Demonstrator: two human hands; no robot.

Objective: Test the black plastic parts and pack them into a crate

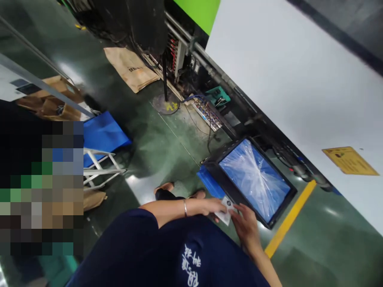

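Pale packet (224,217), likely light and limp, is pinched by left hand (212,205) and right hand (247,224), best held at its left and right edges.

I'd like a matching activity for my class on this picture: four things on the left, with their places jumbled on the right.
Things
1. small packet
2. yellow label
3. brown sack
4. blue panel

Places
A. lying on the green floor
B. inside a black frame
C. at the fingertips of the left hand and right hand
D. on a white wall

Pairs: 1-C, 2-D, 3-A, 4-B
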